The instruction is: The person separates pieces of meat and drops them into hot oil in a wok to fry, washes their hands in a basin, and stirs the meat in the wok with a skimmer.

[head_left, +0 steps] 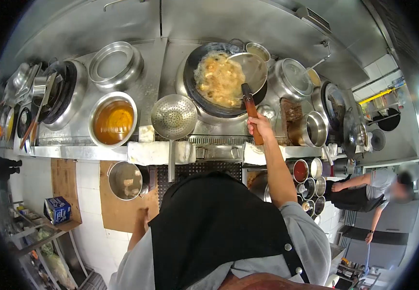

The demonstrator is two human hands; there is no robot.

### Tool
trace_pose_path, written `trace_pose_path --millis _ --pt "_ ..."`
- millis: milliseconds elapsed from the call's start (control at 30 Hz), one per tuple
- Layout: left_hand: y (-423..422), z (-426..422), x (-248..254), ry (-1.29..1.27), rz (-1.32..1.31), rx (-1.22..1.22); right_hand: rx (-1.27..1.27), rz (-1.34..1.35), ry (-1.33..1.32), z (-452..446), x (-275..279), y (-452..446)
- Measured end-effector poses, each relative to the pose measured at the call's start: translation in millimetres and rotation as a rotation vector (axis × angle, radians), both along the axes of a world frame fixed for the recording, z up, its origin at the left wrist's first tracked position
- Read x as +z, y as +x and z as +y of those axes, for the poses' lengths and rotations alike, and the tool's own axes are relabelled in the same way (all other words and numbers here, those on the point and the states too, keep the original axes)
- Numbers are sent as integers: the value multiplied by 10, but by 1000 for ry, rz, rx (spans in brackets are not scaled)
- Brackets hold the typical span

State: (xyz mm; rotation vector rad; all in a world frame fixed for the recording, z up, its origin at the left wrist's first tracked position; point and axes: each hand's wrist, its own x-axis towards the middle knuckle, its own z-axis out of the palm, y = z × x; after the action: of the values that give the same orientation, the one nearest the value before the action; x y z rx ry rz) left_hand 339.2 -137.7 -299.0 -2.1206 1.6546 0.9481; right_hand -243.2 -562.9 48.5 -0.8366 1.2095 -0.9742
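My right hand (pixel 262 126) is wrapped round the wooden handle (pixel 250 104) of a round strainer (pixel 250 70). The strainer's bowl rests over the right side of a dark wok (pixel 190 79). Food bubbles in foamy yellow oil (pixel 219 79) in the wok, left of the strainer. Low at my left side hangs my left hand (pixel 142 216), near a pot (pixel 125 181) with pale pieces in liquid. Its fingers are too small and turned away to make out. A perforated metal ladle (pixel 174 117) lies on the stove edge, its handle pointing at me.
A bowl of amber oil (pixel 114 121) stands left of the perforated ladle. Folded cloths (pixel 161 152) line the stove's front rail. At right are a saucepan (pixel 314 128), several seasoning tins (pixel 300 171) and another person (pixel 364 188). A blue box (pixel 57 210) sits at lower left.
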Motion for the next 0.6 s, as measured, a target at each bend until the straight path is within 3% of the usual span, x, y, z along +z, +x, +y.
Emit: trace_pose_path --millis 67,200,267,333,400,433,467,533,600 --pt "63 612 59 184 114 325 20 133 -24 62 144 57" --pt "75 813 114 268 196 535 72 343 -59 204 600 137" --pt "54 623 81 236 248 602 111 672 -154 291 976 231" --pt "67 274 -58 156 323 672 137 751 -149 357 1237 249" --pt "34 -203 -163 17 455 792 132 863 -469 372 1318 164" --pt "-31 -469 -159 -71 544 873 154 883 -210 476 1658 270" --pt "-115 -700 -68 -147 629 945 159 878 -215 519 1639 253" --pt "-521 -1157 644 -272 850 1088 97 805 -459 553 1521 187" --pt "-802 -1389 789 -334 844 1052 39 787 -636 474 967 97"
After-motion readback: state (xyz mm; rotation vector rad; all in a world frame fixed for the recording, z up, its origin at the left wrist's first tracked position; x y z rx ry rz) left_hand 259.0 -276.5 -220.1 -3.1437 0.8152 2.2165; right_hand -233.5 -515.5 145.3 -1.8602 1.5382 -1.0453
